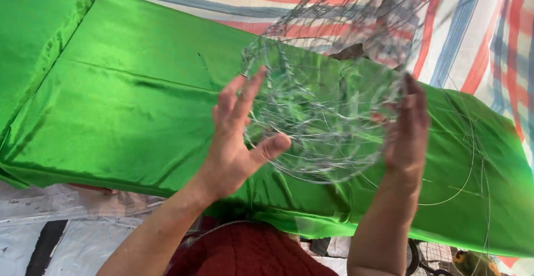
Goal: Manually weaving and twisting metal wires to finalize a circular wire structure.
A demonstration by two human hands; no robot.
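I hold one round coil of thin, clear, springy line (pixel 325 123) up in front of me, between my two hands, over the middle of the shiny green satin cushion (pixel 128 103). My left hand (pixel 239 137) is spread, fingers fanned against the coil's left rim and thumb hooked under the lower loops. My right hand (pixel 409 134) stands edge-on, fingers straight and together, pressed flat to the right rim; neither hand pinches the line.

The risk, as I judge it, lies in the springiness: only side pressure keeps the loops together, so if either palm slackens they could burst apart and tangle. Loose strands already trail over the cushion's right end and could snag.

I count one coil, two hands, and two green cushions, the second (pixel 33 37) at the left edge, on one striped tarpaulin (pixel 478 25).
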